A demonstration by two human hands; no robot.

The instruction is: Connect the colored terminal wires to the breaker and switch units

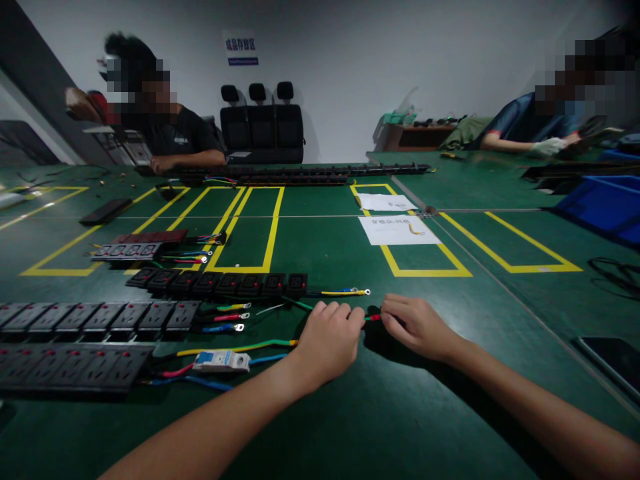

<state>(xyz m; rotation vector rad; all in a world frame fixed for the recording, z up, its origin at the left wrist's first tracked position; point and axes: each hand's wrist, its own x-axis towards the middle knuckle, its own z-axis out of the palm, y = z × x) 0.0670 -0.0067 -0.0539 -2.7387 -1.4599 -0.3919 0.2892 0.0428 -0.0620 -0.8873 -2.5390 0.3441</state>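
My left hand (pixel 327 343) is closed around a thin green wire (pixel 298 304), which runs back toward a row of black socket modules (pixel 220 285). Just to its right, my right hand (pixel 417 325) pinches the wire's end, where a red sleeve (pixel 375 318) shows between the two hands. My right fingertips hide the tip. Beyond my left hand, a yellow and blue lead (pixel 345 292) ends in ring terminals. Beside my left forearm lie a white circuit breaker (pixel 221 361) with coloured wires and a black socket strip (pixel 70 368).
Another black socket strip (pixel 100 317) with ring-ended leads lies at left. Paper sheets (pixel 395 230) rest on the green table (pixel 320 243). A phone (pixel 613 360) and a blue bin (pixel 605 207) are at right. Two other people sit across the table.
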